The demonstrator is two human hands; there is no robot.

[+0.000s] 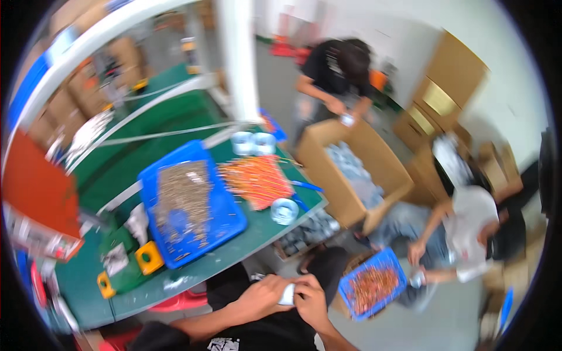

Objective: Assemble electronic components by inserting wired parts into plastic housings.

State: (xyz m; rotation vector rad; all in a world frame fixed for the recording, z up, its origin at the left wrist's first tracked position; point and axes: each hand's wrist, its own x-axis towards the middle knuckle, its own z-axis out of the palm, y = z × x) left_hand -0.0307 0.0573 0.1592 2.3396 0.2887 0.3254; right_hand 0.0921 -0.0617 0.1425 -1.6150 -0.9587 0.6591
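Low in the middle of the head view, my left hand (261, 297) and my right hand (311, 299) meet in front of my body. Between them is a small whitish block-like piece (287, 294), gripped by the fingers of both; blur hides its exact kind. Just beyond, on the green bench (234, 257), a blue tray (234, 223) holds a heap of thin metal pins (187, 190). To the right of the tray lies a spread of orange sticks or wires (257, 178), with a whitish round roll (284, 211) near the bench corner.
A person in black (333, 76) stands at a large cardboard box (321, 190) of grey parts. A seated person in a pale shirt (468, 222) works beside a blue basket (401, 275) of copper-coloured pieces. Left on the bench are an orange machine (38, 187) and a yellow-handled green device (126, 275).
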